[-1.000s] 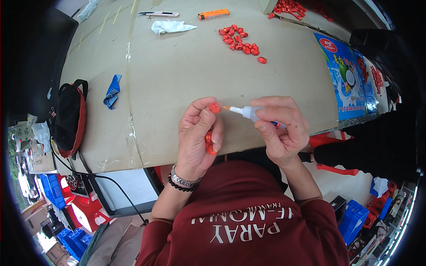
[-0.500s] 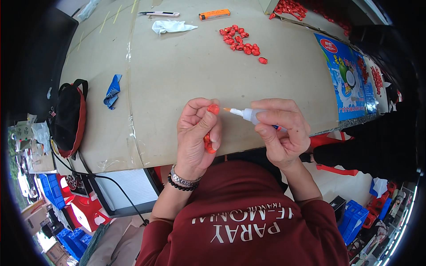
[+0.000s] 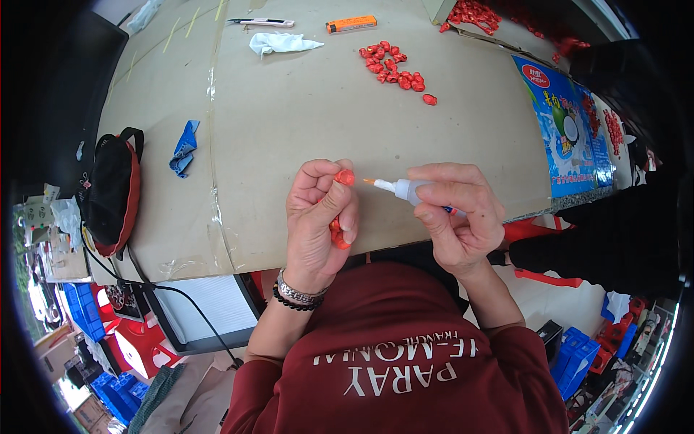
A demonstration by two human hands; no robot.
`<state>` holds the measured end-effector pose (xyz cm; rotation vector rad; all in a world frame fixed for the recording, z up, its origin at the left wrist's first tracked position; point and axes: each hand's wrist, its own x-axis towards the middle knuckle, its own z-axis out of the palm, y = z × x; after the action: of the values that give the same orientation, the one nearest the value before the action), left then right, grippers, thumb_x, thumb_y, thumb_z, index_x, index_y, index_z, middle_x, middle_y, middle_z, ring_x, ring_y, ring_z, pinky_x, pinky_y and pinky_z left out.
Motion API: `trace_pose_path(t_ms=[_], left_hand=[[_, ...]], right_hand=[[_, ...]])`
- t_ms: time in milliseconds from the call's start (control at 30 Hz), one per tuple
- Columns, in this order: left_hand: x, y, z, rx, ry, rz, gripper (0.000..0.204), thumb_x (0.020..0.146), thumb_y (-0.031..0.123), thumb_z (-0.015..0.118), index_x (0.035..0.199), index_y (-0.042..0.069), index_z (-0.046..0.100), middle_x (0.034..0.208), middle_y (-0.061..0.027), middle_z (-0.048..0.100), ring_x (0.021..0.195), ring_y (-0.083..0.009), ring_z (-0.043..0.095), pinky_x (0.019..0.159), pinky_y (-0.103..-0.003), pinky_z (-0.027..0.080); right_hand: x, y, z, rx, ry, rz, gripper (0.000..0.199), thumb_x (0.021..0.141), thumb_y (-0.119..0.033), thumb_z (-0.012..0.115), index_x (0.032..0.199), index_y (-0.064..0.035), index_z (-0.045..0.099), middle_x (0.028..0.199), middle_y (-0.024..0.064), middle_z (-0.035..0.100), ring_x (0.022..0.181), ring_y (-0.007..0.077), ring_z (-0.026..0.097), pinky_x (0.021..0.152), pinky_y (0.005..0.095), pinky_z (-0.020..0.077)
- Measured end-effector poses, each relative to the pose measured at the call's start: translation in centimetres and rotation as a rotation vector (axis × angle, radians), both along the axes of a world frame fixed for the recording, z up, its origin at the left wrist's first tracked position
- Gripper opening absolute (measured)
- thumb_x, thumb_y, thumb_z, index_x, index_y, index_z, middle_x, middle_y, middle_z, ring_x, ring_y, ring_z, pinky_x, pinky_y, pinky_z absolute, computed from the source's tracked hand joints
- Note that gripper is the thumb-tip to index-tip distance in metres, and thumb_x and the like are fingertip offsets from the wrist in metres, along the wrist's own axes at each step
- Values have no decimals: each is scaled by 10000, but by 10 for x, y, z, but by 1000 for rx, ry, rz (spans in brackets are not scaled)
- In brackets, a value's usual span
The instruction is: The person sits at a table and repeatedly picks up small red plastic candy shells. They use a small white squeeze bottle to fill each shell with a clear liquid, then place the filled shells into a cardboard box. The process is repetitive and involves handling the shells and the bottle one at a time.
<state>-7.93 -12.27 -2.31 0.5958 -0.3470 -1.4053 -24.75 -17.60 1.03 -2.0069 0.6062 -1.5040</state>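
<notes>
My left hand [image 3: 318, 210] pinches a small shiny red piece [image 3: 345, 177] between thumb and forefinger. More red pieces [image 3: 338, 235] are tucked under its curled lower fingers. Opposite it, my right hand [image 3: 466, 213] is closed round a small translucent squeeze bottle [image 3: 410, 190] with a white neck and a thin orange-brown tip. That tip points left at the red piece, with a small gap between them. Farther up the table lies a loose cluster of similar red pieces [image 3: 390, 66], one of them slightly apart at its lower right.
On the table [image 3: 289, 130] lie a white crumpled tissue [image 3: 283, 43], a utility knife [image 3: 260, 22], an orange box [image 3: 351, 24] and a blue scrap [image 3: 183, 149]. A black-red pouch [image 3: 116, 192] sits at the left edge. A blue printed sheet [image 3: 564, 130] lies right; a person's dark-clothed limb [image 3: 578, 242] is beyond.
My left hand has shifted very slightly left, and the gap between the bottle's tip and the red piece is a little wider. Both hands keep their holds.
</notes>
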Motion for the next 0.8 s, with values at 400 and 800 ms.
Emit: trace_pose_path(t_ms=[400,800], left_hand=[[0,0,0,-31,-20,16,143,914,18,576,1045,69,548,1113,-100,599,509,-77,471,363,-194,391],[4,-1,1,-58,106,-36,129,939,52,555,1064,84,552,1068,-59,580,515,-75,435,362,-193,378]], right_hand=[[1,1,2,4,18,10,173,787,7,713,939,4,631,905,167,664,694,168,635,547,240,492],[-6,-3,2,393,-254,132,294,811,9,686,1076,-4,560,1067,168,611,773,147,613,625,258,508]])
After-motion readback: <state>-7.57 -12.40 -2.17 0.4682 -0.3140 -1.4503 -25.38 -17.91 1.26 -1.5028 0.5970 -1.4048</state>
